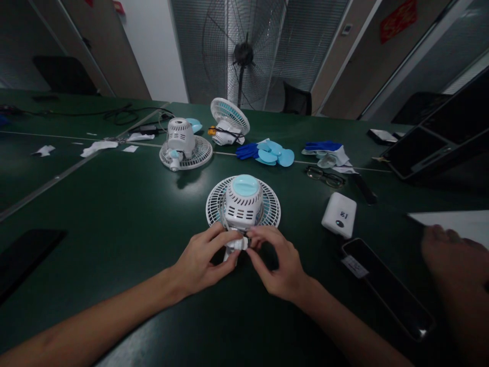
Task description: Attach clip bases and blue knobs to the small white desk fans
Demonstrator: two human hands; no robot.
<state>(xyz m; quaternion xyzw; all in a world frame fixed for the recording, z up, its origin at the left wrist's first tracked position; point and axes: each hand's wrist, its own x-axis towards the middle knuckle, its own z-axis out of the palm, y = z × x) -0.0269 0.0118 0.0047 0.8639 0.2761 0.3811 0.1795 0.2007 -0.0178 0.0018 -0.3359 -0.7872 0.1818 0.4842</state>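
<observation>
A small white fan lies face down on the table, its round grille (272, 204) flat and its motor housing (243, 206) with a light-blue cap (245, 185) pointing up. At the fan's near side, my left hand (210, 257) pinches a small white plastic part (239, 243) attached by the housing. My right hand (278, 262) is closed at the right end of the same part, thumb and forefinger around it. Something small and dark shows by the right fingertips, too small to name.
Behind stand a second face-down fan (181, 137) and another fan (229, 120). Light-blue blades (275, 153), gloves (326, 152), glasses (324, 176), a white power bank (340, 215) and a long black device (387, 288) lie rightward. Another person's hand (454, 260) is at far right.
</observation>
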